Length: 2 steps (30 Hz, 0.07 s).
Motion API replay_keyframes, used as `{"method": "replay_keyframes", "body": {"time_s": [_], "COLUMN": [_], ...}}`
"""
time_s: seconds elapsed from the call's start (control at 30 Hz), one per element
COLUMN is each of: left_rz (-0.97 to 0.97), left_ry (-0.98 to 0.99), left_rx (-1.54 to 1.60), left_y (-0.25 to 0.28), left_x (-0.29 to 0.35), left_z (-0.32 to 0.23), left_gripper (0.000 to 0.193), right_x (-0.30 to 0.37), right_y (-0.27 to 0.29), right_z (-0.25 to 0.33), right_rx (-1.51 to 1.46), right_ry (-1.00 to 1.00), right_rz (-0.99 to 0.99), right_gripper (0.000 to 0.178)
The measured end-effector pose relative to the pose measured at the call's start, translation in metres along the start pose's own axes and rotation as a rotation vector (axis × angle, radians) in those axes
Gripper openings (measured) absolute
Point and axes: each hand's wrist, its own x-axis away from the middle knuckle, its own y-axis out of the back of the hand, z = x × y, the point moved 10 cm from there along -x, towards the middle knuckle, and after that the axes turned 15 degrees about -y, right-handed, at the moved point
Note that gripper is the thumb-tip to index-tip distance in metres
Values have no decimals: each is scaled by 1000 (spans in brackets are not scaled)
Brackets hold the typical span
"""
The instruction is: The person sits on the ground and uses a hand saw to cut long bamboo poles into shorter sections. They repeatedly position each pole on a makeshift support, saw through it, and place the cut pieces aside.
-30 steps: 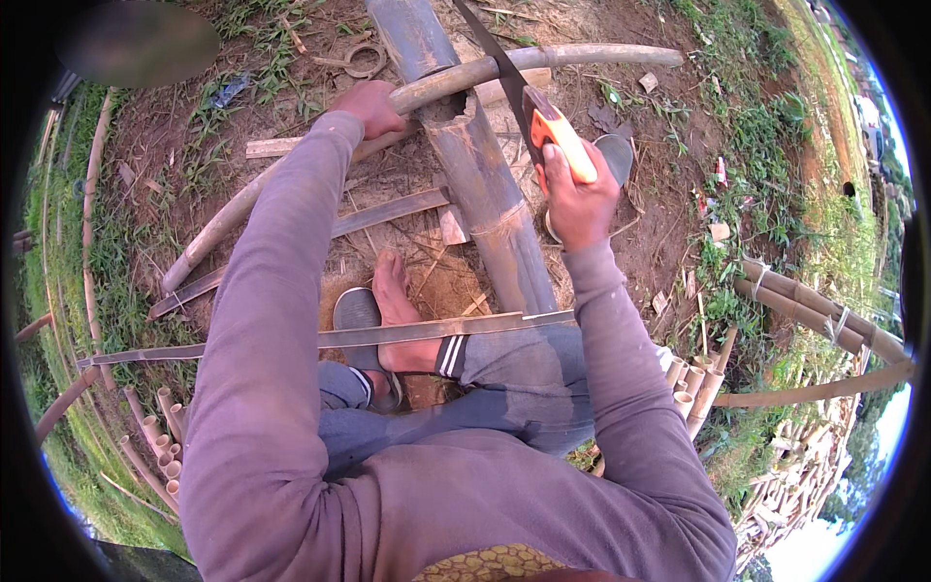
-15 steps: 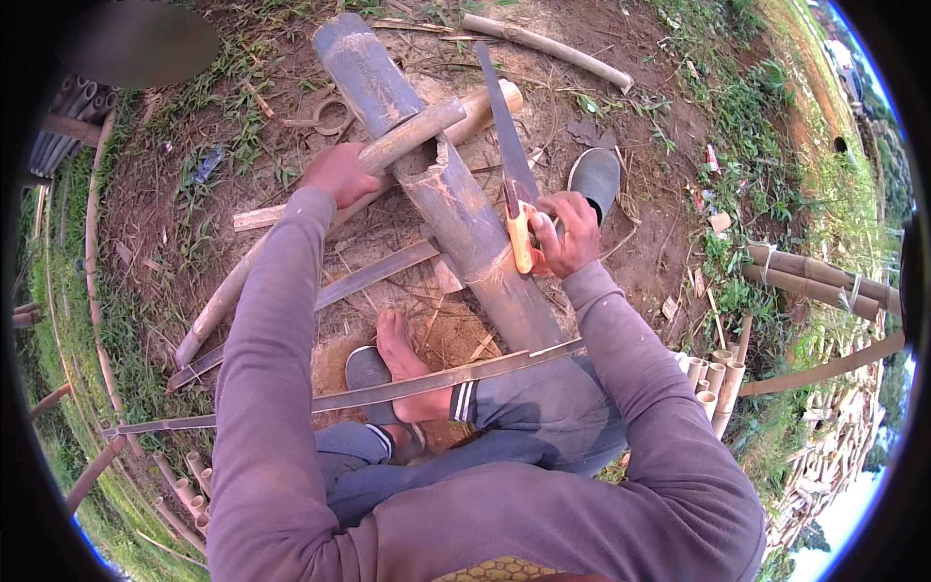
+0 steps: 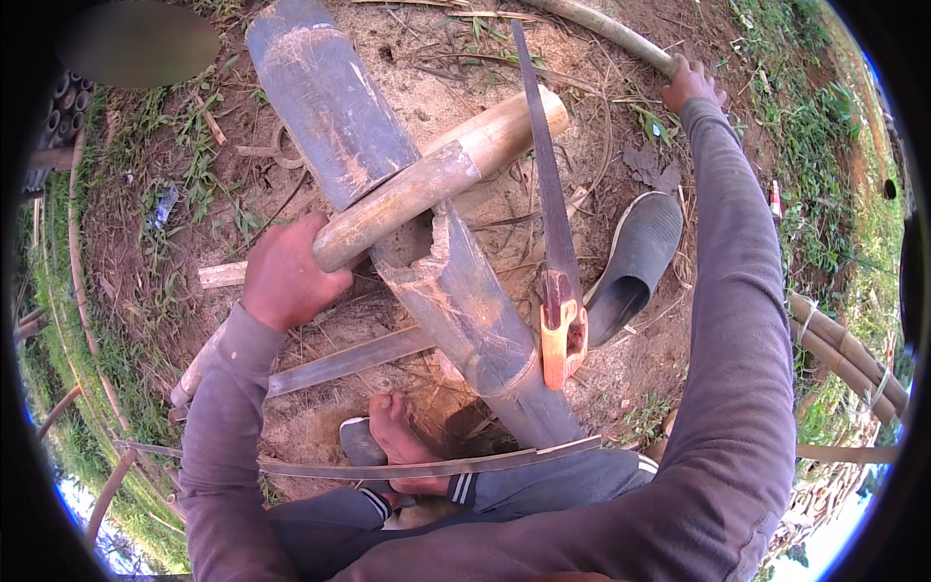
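My left hand is closed at the near end of a short round wooden pole, its fingertips partly hidden. That pole lies over a cut in a thick grey bamboo culm, whose broken edge and hollow show. At the far right, my right hand closes on the end of a thin bamboo pole on the ground. A handsaw with a wood-coloured handle rests beside the culm, out of both hands, its blade crossing the light end of a pole beneath.
An unworn dark shoe lies right of the saw. My bare foot is below, near another shoe. Split bamboo strips cross the dirt. Tied bamboo poles stand at right, with grass around the edges.
My right hand has let go of the saw and reached forward and right to the thin pole. The view has shifted closer. My left hand stays at the short pole.
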Motion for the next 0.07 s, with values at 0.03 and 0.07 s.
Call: {"method": "replay_keyframes", "body": {"time_s": [0.03,0.07], "left_rz": [-15,-30], "left_ry": [3,5], "left_rx": [-14,-28], "left_y": [3,4], "left_x": [2,3], "left_z": [0,1], "left_gripper": [47,48], "right_x": [6,11], "right_y": [2,3], "right_z": [0,5], "right_rx": [66,57], "right_ry": [30,37], "right_rz": [-32,-25], "right_gripper": [83,83]}}
